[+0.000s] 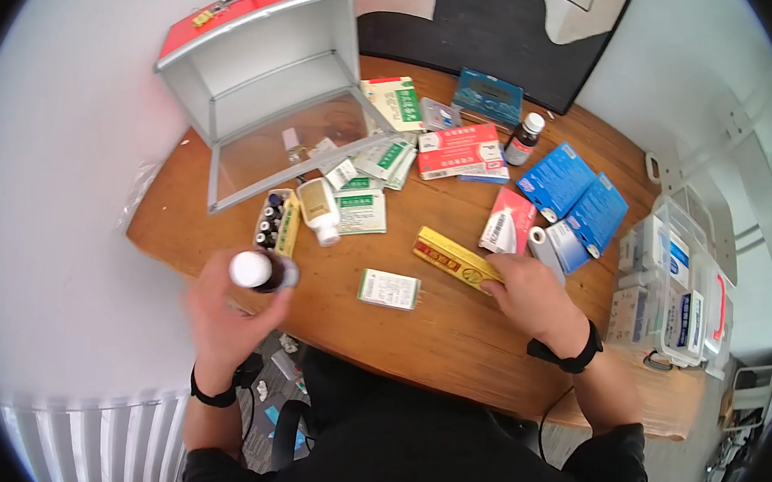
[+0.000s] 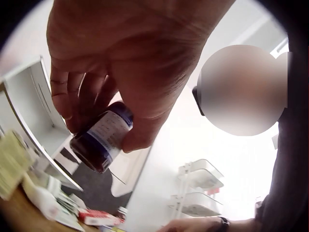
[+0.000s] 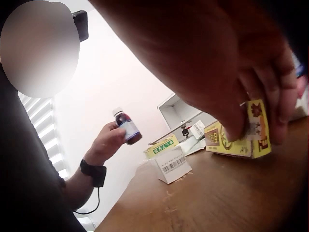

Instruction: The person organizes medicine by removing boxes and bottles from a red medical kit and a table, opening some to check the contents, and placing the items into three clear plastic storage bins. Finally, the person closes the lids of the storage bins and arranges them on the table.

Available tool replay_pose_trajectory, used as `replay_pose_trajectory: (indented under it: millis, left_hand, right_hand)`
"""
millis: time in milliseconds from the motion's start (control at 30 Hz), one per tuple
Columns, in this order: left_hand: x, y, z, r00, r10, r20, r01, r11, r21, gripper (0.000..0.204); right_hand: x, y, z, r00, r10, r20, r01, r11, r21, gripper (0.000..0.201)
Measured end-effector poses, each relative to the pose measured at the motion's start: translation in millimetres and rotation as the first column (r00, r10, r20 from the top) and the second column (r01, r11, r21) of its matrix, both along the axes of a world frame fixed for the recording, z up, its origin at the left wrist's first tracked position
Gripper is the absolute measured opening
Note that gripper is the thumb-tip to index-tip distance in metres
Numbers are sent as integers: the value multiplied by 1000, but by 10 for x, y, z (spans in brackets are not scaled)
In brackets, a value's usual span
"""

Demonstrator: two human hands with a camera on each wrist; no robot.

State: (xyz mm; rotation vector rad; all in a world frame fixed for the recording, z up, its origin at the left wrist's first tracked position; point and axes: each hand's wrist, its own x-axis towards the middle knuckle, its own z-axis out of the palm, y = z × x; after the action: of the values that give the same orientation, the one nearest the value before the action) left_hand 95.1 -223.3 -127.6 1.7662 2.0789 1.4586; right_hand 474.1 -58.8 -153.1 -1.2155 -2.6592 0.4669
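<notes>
My left hand holds a dark brown medicine bottle with a white cap, raised above the table's left front edge. In the left wrist view the fingers and thumb close round its labelled side. My right hand grips the right end of a long yellow medicine box with red print, lying low at the tabletop. Between the hands lies a small white box with green edges. Just beyond the bottle stands a yellow carton of small dark vials, beside a white bottle lying on its side.
An open red-topped case stands at the back left, its clear door over the table. Green-white packets, a red-white box, another brown bottle and blue boxes lie behind. At right stands a clear bin.
</notes>
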Motion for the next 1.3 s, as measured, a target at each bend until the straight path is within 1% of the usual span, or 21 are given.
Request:
replay_pose_trajectory:
  millis: [67, 133, 200, 267, 300, 367, 467, 533, 600, 633, 700, 767, 800, 833, 867, 933, 1067, 1133, 1167, 1233, 1300]
  left_hand:
    - [193, 276, 39, 975, -173, -139, 163, 983, -79, 45]
    - [336, 592, 25, 964, -197, -177, 167, 971, -169, 39]
    - [443, 863, 98, 952, -253, -173, 219, 957, -193, 39]
    - [473, 1117, 36, 890, -429, -156, 361, 870, -335, 38]
    - [509, 1224, 26, 892, -423, -161, 353, 873, -338, 38]
    - [575, 1398, 15, 816, -572, -86, 483, 756, -442, 36]
    - [632, 1511, -54, 760, -629, -163, 498, 725, -476, 35]
    - [614, 1507, -28, 764, -631, -136, 491, 706, -511, 37]
    - [526, 1460, -31, 709, -628, -319, 510, 770, -383, 39]
    - [498, 1437, 24, 706, -631, -322, 509, 768, -389, 39]
    - [444, 1378, 167, 754, -501, -425, 363, 857, -367, 35]
    - [300, 1444, 241, 743, -493, -453, 316, 855, -412, 30]
    - [240, 1497, 285, 732, -482, -481, 265, 853, -450, 26]
    - [204, 1528, 316, 678, -509, -530, 256, 840, -479, 21]
    - [151, 1566, 320, 681, -505, -530, 250, 841, -480, 21]
    - [48, 1622, 298, 558, -486, -673, 121, 849, -514, 20]
    - [47, 1600, 459, 557, -434, -708, 115, 884, -452, 15]
    - [39, 1590, 480, 568, -430, -702, 106, 883, -456, 12]
    - [30, 1574, 466, 570, -429, -701, 101, 883, -458, 12]
    - [19, 1537, 435, 604, -467, -646, 201, 874, -443, 11]
    - [44, 1500, 476, 588, -490, -643, 139, 845, -516, 10]
  right_hand:
    - [89, -68, -17, 999, 27, -30, -27, 999, -25, 26]
    - [127, -162, 39, 1000, 5, 21, -3, 997, -74, 27]
    - [225, -234, 33, 999, -16, 48, 20, 998, -67, 29]
    - [282, -303, 82, 997, -38, 73, 43, 997, -59, 30]
    - [298, -342, 150, 994, -66, 87, 69, 997, -28, 31]
    - [302, -377, 242, 992, -88, 89, 88, 996, 8, 33]
    - [294, -373, 352, 996, -87, 1, 86, 989, 123, 35]
    - [247, -343, 458, 998, -64, -24, 66, 991, 120, 35]
    - [171, -279, 525, 996, -37, -78, 47, 990, 132, 34]
    - [133, -232, 549, 992, -12, -122, 29, 989, 144, 32]
    - [52, -81, 502, 986, 1, -167, 29, 984, 174, 28]
    - [-73, 111, 488, 978, 19, -207, 25, 978, 206, 24]
    - [-157, 226, 512, 990, 5, -143, 22, 983, 181, 25]
    - [-238, 331, 522, 997, -7, -78, 19, 988, 153, 25]
    - [-314, 436, 498, 997, 0, -79, 12, 988, 152, 25]
    - [-471, 644, 422, 992, 48, -119, -32, 990, 136, 22]
    - [-697, 943, 371, 997, 77, -32, -76, 997, 20, 23]
    - [-807, 1072, 301, 987, 156, -36, -150, 981, 127, 21]
    - [-904, 1146, 302, 986, 160, -36, -155, 980, 125, 21]
    - [-1160, 1292, 322, 972, 197, -130, -190, 980, 59, 19]
    - [-1370, 1432, 136, 964, 237, -120, -222, 967, 126, 18]
